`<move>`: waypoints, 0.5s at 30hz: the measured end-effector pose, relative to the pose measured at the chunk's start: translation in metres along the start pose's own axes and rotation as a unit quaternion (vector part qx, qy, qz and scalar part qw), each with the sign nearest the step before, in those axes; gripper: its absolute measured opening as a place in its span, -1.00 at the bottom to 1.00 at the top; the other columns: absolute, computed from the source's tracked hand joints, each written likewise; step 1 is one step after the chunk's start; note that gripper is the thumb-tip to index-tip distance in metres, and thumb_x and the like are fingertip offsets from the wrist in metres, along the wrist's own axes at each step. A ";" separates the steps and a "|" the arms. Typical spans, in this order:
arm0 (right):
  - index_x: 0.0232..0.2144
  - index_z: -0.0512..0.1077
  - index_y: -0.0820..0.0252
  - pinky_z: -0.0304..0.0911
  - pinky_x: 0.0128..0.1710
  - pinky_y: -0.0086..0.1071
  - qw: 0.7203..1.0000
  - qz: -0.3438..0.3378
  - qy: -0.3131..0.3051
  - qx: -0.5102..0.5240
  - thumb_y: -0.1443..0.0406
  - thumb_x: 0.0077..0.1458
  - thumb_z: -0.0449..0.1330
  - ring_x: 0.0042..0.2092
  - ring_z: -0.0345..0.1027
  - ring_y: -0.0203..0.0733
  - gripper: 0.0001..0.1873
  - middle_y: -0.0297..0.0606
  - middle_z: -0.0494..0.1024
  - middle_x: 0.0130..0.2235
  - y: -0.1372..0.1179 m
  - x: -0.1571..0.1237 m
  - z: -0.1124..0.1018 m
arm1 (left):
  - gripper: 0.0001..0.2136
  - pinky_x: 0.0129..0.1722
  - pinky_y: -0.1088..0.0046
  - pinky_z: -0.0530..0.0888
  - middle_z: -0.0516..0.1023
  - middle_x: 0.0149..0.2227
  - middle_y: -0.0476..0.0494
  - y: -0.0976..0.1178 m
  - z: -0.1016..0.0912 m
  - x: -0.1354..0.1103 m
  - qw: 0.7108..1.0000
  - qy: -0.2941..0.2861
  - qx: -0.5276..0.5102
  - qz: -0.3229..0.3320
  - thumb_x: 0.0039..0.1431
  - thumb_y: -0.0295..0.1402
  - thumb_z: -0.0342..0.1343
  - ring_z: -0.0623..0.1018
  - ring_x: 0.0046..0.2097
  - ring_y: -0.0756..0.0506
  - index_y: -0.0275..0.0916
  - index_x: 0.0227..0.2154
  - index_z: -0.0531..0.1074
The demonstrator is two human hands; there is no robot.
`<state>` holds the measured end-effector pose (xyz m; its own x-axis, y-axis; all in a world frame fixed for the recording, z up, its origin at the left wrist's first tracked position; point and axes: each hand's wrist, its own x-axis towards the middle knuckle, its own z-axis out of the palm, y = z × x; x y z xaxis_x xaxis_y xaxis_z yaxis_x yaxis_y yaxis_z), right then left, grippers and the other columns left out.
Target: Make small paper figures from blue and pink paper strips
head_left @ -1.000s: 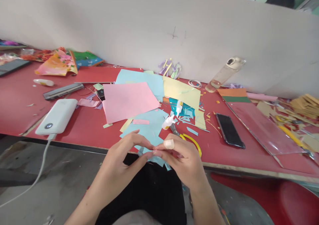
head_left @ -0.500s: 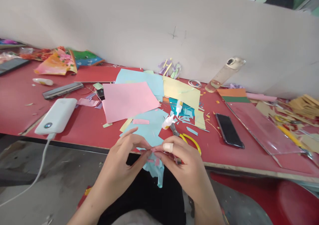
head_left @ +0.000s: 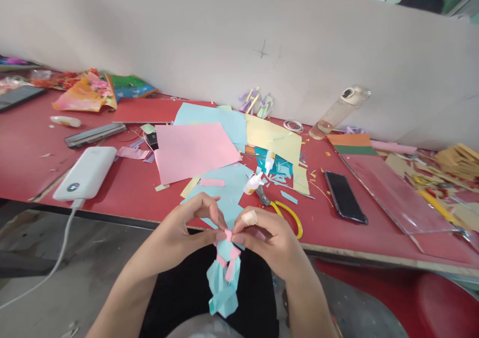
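Between my hands, over my lap at the table's front edge, hangs a folded paper craft (head_left: 224,288) in light blue with pink pieces on its upper part. My left hand (head_left: 190,231) pinches its pink top from the left with thumb and forefinger. From the other side my right hand (head_left: 267,238), a plaster on one finger, pinches the same pink bit. Just beyond my fingers lies a light blue sheet (head_left: 228,191) with a small pink strip (head_left: 212,182) on it. Two white glue bottles (head_left: 253,183) and yellow-handled scissors (head_left: 286,213) lie nearby.
A large pink sheet (head_left: 194,151) and a yellow sheet (head_left: 275,136) cover the middle of the red table (head_left: 134,203). Left is a white power bank (head_left: 88,171) with a cable; right are a phone (head_left: 345,197) and a leaning clear bottle (head_left: 339,112). A wall (head_left: 209,44) stands behind.
The paper craft has swung downward into fuller view, its blue part now hanging lower over my lap. Both hands have shifted slightly and still pinch its pink top.
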<state>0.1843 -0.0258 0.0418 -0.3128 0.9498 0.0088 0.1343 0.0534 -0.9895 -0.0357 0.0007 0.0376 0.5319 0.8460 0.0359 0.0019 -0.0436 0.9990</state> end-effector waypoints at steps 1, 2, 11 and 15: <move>-0.35 0.59 0.07 0.18 -0.36 -0.46 1.000 0.010 -0.007 0.022 0.25 0.19 0.38 -0.35 0.33 -0.34 -0.92 -0.43 0.51 -0.38 0.002 0.001 0.001 | -0.84 0.23 0.29 0.37 0.57 -0.29 0.11 -0.001 -0.001 0.001 1.000 -0.013 -0.021 -0.005 0.26 -0.41 0.30 0.59 -0.18 0.03 -0.15 -0.29 0.39; -0.31 0.61 0.06 0.19 -0.35 -0.46 0.999 0.018 -0.014 0.045 0.25 0.18 0.39 -0.35 0.33 -0.34 -0.96 -0.43 0.51 -0.38 0.004 0.002 0.002 | -0.83 0.11 0.33 0.45 0.57 -0.28 0.09 -0.002 -0.002 0.002 0.999 -0.024 -0.044 -0.012 0.26 -0.40 0.30 0.59 -0.17 0.01 -0.15 -0.29 0.38; -0.34 0.67 0.03 0.08 -0.44 -0.45 0.995 -0.028 -0.019 0.090 0.26 0.10 0.45 -0.48 0.12 -0.40 -0.96 -0.47 0.46 -0.44 0.011 0.005 0.006 | -0.80 -0.16 0.45 0.51 0.55 -0.26 0.01 -0.011 -0.001 0.007 0.989 -0.059 -0.131 -0.044 0.22 -0.37 0.34 0.58 -0.15 -0.04 -0.16 -0.28 0.38; -0.35 0.64 0.06 0.13 -0.38 -0.44 0.998 -0.017 0.025 0.046 0.23 0.14 0.42 -0.38 0.26 -0.34 -0.94 -0.43 0.47 -0.42 0.014 0.004 0.004 | -0.90 -0.14 0.45 0.52 0.59 -0.14 -0.07 -0.001 -0.009 0.007 0.997 -0.053 -0.048 -0.035 0.29 -0.30 0.27 0.58 -0.08 -0.09 -0.12 -0.18 0.52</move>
<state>0.1809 -0.0231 0.0277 -0.2690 0.9620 0.0467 0.0362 0.0586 -0.9976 -0.0396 0.0109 0.0366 0.6200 0.7840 -0.0311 -0.0366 0.0685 0.9970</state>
